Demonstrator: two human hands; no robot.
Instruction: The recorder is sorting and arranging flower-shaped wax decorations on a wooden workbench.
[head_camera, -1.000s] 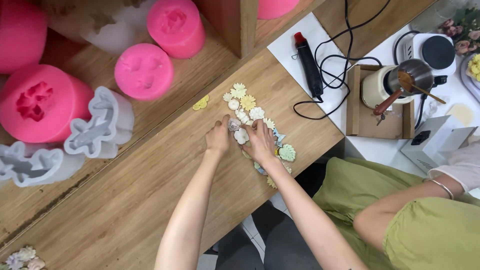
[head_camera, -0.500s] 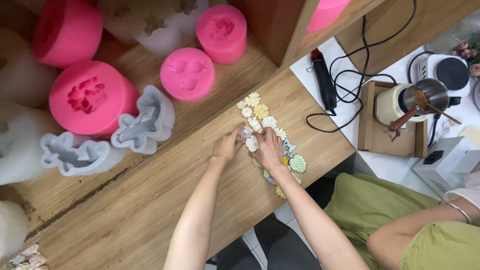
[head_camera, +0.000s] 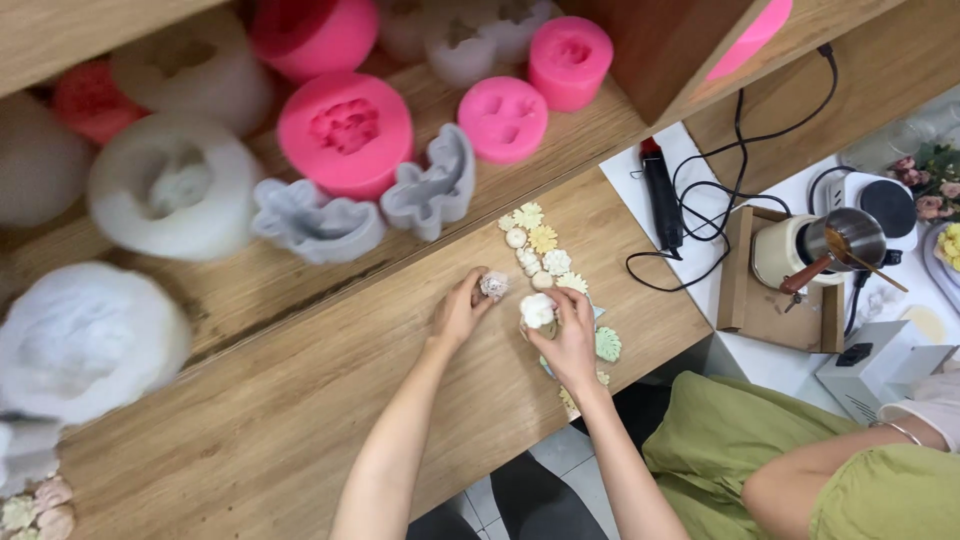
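Note:
My left hand (head_camera: 458, 315) pinches a small pale pink flower piece (head_camera: 494, 285) just above the wooden table (head_camera: 250, 420). My right hand (head_camera: 568, 335) holds a small white flower piece (head_camera: 537, 310) close beside it. Several small cream, yellow and green flower-shaped pieces (head_camera: 540, 245) lie in a row on the table right behind both hands. A green leaf-like piece (head_camera: 608, 344) lies to the right of my right hand.
Pink round moulds (head_camera: 345, 130), grey figure moulds (head_camera: 432, 190) and white moulds (head_camera: 170, 195) stand on the raised shelf at the back. A black tool with cable (head_camera: 662, 195) and a metal pot on a wooden stand (head_camera: 815, 250) sit right. A person in green (head_camera: 800, 470) sits lower right.
Both hands have lifted a flower piece each from the row and drawn them toward me. The camera has swung left, bringing more white moulds into view.

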